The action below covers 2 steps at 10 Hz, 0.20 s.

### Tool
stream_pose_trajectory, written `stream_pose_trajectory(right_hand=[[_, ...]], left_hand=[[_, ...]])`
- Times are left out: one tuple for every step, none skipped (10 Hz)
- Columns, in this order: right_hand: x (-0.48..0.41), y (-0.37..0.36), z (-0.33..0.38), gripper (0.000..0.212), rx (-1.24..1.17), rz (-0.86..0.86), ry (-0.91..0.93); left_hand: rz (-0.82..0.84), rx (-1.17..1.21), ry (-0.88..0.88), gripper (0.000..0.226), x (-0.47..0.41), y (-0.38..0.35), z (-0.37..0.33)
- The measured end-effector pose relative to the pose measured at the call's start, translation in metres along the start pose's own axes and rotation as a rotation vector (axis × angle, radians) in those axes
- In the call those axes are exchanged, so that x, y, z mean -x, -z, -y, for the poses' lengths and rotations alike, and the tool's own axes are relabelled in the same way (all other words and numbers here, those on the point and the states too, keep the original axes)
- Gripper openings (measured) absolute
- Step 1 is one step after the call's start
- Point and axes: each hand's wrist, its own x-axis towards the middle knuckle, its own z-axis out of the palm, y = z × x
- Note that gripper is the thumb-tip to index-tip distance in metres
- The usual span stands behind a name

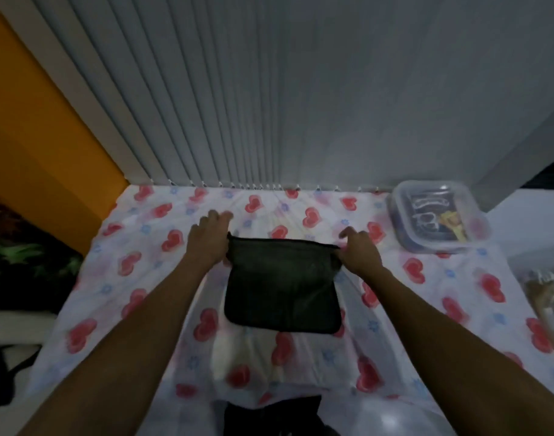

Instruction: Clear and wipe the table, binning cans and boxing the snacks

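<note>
The left hand (211,237) pinches the far left corner of the dark green folded cloth (282,287) at the middle of the heart-printed tablecloth-covered table (137,278); the right hand (359,250) pinches its far right corner. The clear lidded plastic snack box (437,217) sits at the far right corner. Wiping seems in hand; next, probably drag the cloth flat across the table.

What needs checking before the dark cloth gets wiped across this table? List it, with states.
1. Left hand grips the dark cloth at its far left corner: ok.
2. Right hand grips the far right corner: ok.
3. Cloth spread flat: ok.
4. Cans off the heart-print tablecloth: ok, none visible.
5. Snacks in the clear lidded container: ok, packets show inside.
6. Container clear of the wiping path: not ok, it sits at the far right.
</note>
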Motion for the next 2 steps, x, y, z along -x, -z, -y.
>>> stream_pose_trajectory(right_hand=[[-0.009,-0.025,-0.002,0.064,0.044,-0.031,-0.038],[-0.015,-0.043,-0.005,0.074,0.162,-0.056,0.060]], left_hand=[[-0.014,-0.009,0.032,0.082,-0.004,-0.032,-0.009],[-0.011,-0.078,-0.002,0.097,-0.006,-0.063,-0.014]])
